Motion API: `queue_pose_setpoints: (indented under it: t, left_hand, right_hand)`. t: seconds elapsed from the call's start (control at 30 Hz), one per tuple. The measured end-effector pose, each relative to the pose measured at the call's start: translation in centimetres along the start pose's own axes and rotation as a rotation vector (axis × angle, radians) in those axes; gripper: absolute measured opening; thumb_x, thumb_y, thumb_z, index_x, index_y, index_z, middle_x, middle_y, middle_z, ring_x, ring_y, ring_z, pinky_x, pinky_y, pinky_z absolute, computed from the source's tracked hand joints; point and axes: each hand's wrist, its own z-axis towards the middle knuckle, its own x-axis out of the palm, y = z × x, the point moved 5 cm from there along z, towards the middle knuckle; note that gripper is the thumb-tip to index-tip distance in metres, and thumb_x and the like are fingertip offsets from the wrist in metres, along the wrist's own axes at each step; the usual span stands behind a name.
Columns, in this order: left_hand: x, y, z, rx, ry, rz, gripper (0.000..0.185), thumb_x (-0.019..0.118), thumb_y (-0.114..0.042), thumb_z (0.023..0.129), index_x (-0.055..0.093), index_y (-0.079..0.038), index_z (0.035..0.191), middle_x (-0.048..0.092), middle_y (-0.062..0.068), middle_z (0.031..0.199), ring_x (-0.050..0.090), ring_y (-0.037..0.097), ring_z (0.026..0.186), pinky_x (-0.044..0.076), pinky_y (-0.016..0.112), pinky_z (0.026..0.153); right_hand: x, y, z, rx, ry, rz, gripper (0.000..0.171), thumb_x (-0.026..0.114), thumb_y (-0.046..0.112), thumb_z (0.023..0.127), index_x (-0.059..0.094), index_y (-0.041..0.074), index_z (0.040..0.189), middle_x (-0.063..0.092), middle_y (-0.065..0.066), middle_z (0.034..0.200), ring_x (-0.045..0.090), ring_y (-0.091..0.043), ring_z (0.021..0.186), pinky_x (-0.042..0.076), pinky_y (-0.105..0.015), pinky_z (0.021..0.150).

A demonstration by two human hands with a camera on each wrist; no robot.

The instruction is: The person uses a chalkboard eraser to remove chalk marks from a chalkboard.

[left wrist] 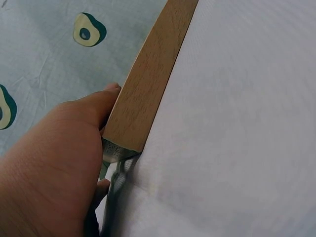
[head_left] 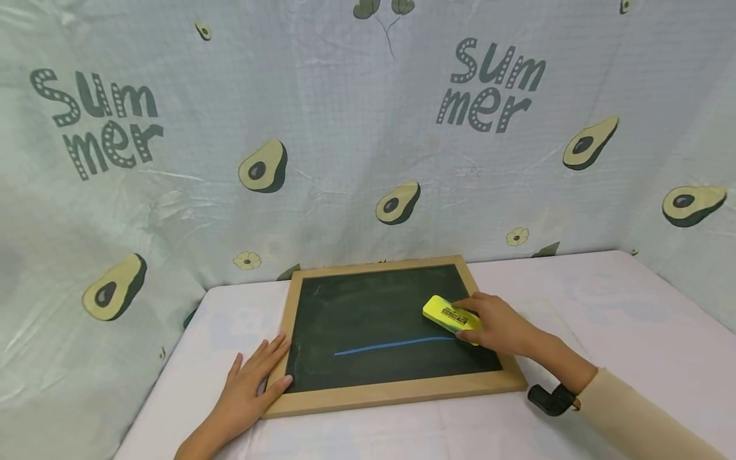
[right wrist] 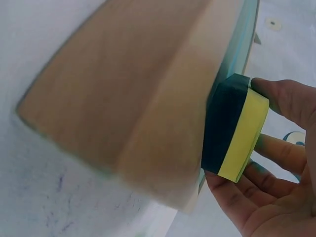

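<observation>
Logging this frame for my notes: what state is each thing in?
Chalkboard: flat on the table, one blue line on it.
Eraser: on the board at the line's right end, gripped.
Right hand: holds the eraser.
Left hand: fingers straight, resting on the frame's corner.

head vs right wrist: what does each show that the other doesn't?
Head only: the left hand resting flat on the chalkboard frame's near-left corner, the blue chalk line on the board, the avocado-print cloth behind. Right wrist only: the eraser's dark felt underside against the board, beneath the yellow top. Both: the right hand gripping the yellow eraser, and the wooden frame.
</observation>
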Motion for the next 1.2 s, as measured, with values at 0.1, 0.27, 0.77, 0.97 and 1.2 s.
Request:
queue_pose_setpoints:
  t: [0.1,0.27,0.77,0.97,1.2]
  left_hand:
    - [0.0,0.0,0.0,-0.008,0.007,-0.004,0.061,0.062,-0.040,0.092,0.045,-0.013,0.144,0.036,0.008,0.151,0.027,0.043,0.137,0.006,0.071,0.101]
    - [-0.1,-0.2,0.1,0.000,0.005,-0.003,0.060,0.062,-0.038,0.092,0.045,-0.014,0.145,0.035,0.007,0.151,0.027,0.043,0.137,0.006,0.071,0.101]
    - [-0.1,0.0,0.0,-0.011,0.017,-0.003,0.061,0.061,-0.040,0.092,0.044,-0.014,0.145,0.035,0.007,0.152,0.026,0.042,0.138,0.005,0.070,0.102]
    - [0.0,-0.1,0.2,-0.013,0.021,-0.017,0.061,0.061,-0.040,0.092,0.044,-0.014,0.145,0.034,0.006,0.152,0.025,0.042,0.138,0.005,0.071,0.102]
    - [0.0,0.0,0.2,-0.031,0.036,-0.013,0.062,0.060,-0.042,0.092,0.044,-0.013,0.145,0.034,0.007,0.152,0.025,0.042,0.138,0.004,0.071,0.102]
  right_hand:
    - [0.3,0.1,0.0,-0.005,0.003,-0.005,0.053,0.079,0.025,0.078,0.063,-0.001,0.121,0.060,-0.006,0.100,0.051,-0.015,0.080,0.046,-0.030,0.068]
    - [0.4,1.0,0.3,-0.035,0.007,-0.018,0.052,0.079,0.027,0.079,0.064,0.000,0.121,0.061,-0.008,0.105,0.054,-0.017,0.087,0.048,-0.034,0.072]
    - [1.9,4.5,1.9,-0.045,0.052,-0.084,0.048,0.078,0.029,0.080,0.067,0.005,0.120,0.063,-0.006,0.103,0.052,-0.014,0.082,0.046,-0.033,0.071]
    - [2.8,6.4,2.7,-0.053,0.083,-0.049,0.047,0.077,0.026,0.080,0.066,0.006,0.121,0.061,-0.009,0.105,0.053,-0.017,0.086,0.046,-0.036,0.072]
    - [4.3,9.7,4.3,-0.095,0.123,-0.052,0.048,0.077,0.029,0.081,0.065,0.008,0.123,0.059,-0.006,0.102,0.049,-0.014,0.080,0.045,-0.031,0.068]
